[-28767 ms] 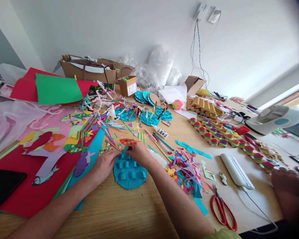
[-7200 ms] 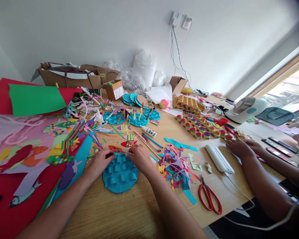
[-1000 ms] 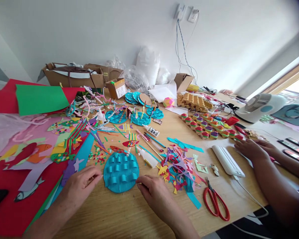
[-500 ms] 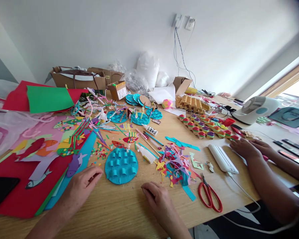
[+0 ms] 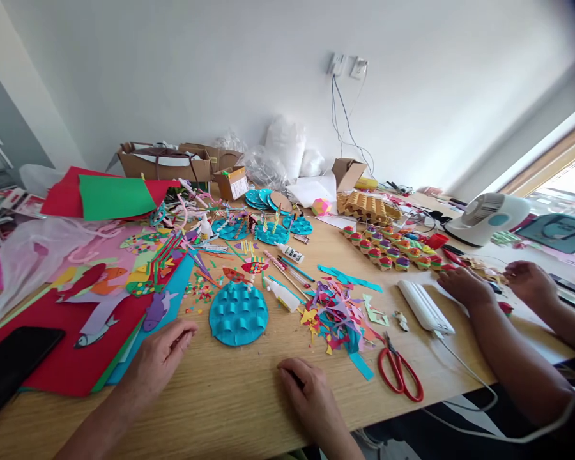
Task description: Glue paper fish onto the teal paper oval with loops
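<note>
My left hand rests on the table with its fingers curled loosely together, holding nothing. Just right of it lies a round blue disc covered in rows of raised paper loops. Two paper fish, one orange-red and one red with colourful stripes, stand at the disc's far edge. Nearer the table's front, my right hand is curled into a loose fist with nothing in it, apart from the disc. A white glue bottle lies to the disc's right. Red-handled scissors lie right of my right hand.
Paper scraps are heaped at centre right. Coloured sheets, a phone and purple fish cover the left. A co-worker's hands are at the right, past a white power bank. Painted egg cartons stand behind.
The view has shifted slightly, showing more of the left side. My hands stay curled in nearly the same places. One of the co-worker's hands has moved right, away from the other.
</note>
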`<state>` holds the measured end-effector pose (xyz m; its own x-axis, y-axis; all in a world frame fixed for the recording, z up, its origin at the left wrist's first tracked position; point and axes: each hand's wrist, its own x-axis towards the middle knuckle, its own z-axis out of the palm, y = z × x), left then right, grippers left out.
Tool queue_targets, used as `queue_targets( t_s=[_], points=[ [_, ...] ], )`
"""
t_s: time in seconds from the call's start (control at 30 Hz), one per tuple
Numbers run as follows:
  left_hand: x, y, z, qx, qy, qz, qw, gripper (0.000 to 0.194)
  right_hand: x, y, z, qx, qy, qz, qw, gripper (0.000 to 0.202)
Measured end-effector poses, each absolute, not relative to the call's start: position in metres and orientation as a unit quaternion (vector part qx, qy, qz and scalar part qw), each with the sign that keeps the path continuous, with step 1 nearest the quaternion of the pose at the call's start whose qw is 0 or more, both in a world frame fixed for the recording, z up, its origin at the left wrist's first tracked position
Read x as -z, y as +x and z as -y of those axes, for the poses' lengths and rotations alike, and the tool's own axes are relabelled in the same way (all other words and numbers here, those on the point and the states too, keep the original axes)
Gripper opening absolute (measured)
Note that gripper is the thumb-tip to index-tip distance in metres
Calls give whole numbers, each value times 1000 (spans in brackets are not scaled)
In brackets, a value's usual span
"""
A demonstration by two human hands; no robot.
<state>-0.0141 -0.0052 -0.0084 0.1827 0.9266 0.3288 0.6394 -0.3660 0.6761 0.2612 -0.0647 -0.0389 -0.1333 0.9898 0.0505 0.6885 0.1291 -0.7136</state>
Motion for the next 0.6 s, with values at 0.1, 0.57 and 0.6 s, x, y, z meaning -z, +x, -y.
queue_targets(
  t_s=[0.1, 0.57, 0.6],
  points=[
    [8, -14, 3, -360, 731, -539, 213, 21, 36, 262, 64, -278, -600, 692, 288, 24],
    [-6, -17, -11, -405, 695, -528, 273, 19, 26, 266, 63, -309, -590, 667, 333, 33],
    [-9, -19, -13, -414, 684, -527, 286, 18, 19, 265, 62, -306, -583, 674, 334, 33]
  ],
)
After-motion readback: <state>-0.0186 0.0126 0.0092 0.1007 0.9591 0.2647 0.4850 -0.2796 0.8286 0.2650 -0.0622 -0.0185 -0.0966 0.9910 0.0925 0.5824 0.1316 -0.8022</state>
